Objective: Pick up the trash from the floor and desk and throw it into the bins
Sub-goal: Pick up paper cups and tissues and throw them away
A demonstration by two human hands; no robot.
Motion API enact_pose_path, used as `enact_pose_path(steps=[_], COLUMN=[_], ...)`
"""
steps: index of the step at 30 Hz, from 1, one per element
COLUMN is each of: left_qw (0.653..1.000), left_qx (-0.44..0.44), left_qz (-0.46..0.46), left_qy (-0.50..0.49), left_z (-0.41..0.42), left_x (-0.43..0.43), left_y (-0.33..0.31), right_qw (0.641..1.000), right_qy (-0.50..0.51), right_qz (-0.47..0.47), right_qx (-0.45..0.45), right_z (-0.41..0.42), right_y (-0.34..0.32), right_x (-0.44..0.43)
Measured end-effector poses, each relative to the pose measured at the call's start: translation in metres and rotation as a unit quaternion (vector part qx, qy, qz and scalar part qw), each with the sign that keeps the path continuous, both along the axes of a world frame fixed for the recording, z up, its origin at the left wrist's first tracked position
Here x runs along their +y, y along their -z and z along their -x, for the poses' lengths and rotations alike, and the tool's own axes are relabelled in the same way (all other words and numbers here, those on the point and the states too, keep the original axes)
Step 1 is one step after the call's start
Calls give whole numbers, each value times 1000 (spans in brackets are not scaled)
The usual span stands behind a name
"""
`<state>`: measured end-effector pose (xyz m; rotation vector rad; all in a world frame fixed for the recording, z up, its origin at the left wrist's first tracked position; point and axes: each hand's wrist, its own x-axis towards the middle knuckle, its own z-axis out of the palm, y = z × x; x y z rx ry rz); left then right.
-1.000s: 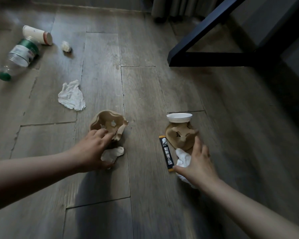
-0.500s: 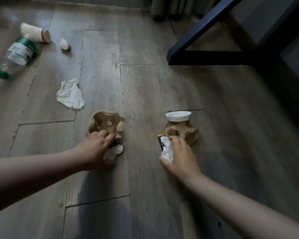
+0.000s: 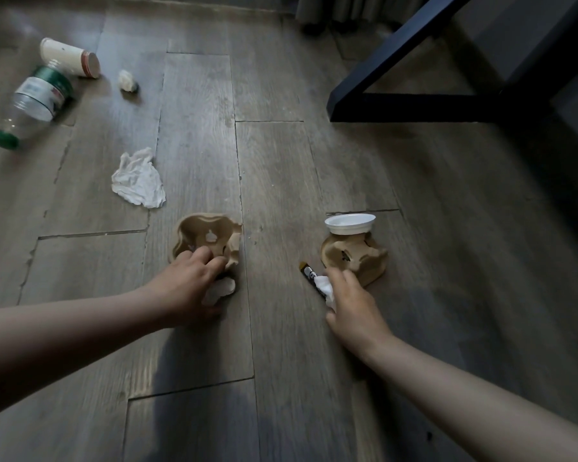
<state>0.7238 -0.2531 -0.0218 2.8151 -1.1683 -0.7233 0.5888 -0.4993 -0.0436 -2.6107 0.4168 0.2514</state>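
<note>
Trash lies on a wooden floor. My left hand (image 3: pixel 191 281) grips the near edge of a crumpled brown paper cup holder (image 3: pixel 207 236), with a small white paper scrap (image 3: pixel 222 288) under its fingers. My right hand (image 3: pixel 351 301) holds a white tissue wad (image 3: pixel 324 285) and lies over a black sachet (image 3: pixel 309 273). Beside it sits a second brown cup holder (image 3: pixel 356 256) with a white plastic lid (image 3: pixel 349 223) behind it. Farther left are a crumpled white tissue (image 3: pixel 137 180), a clear plastic bottle (image 3: pixel 30 105), a paper cup (image 3: pixel 69 58) and a small paper ball (image 3: pixel 127 81).
A dark blue desk leg and foot bar (image 3: pixel 414 105) stand at the back right, with deep shadow beyond them. A curtain hem (image 3: pixel 341 11) hangs at the top. No bin is in view.
My right hand has gathered the white tissue off the floor and moved left over the black sachet. My left hand has closed on the left cup holder's edge.
</note>
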Motion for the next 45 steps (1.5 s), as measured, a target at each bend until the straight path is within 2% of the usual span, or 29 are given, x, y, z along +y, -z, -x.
enact_pose_path(steps=[4,8,9,13,17,22,26,30,33,37,40,45], left_qw=[1000,979,978,991,994,997,997,997,997,997,997,997], left_qx=[-14,-197,-206,-90,-27,-31,-53,-62,-64,-67,-64,-72], left_qz=[-8,-7,-4,-91,-109,-66,-61,-38,-35,-33,-33,-29], left_qy=[-2,47,42,-24,-2,-7,-14,-20,-19,-19,-20,-20], left_z=[-2,-10,-13,-24,-21,-32,-35,-36,-39,-40,-40,-40], left_x=[0,-1,-2,-4,-3,-2,-7,-10,-9,-8,-8,-9], left_y=[-4,-16,-17,-10,-1,7,9,7,8,12,14,17], right_qw=[997,990,989,993,997,998,997,981,975,981,988,992], right_qy=[-22,-29,-21,24,-34,-31,-37,-52,-47,-45,-40,-20], right_qz=[3,31,35,19,9,26,19,152,206,189,140,107], right_qx=[-73,-132,-143,-113,-75,-40,-64,-107,-68,7,49,60], right_z=[0,-17,-23,-37,-28,-34,-34,-21,-23,-33,-42,-51], right_y=[-11,-25,-28,-35,-25,-24,-18,-7,-6,-4,-4,2], right_x=[-8,-29,-35,-52,-47,-55,-51,-42,-54,-64,-62,-60])
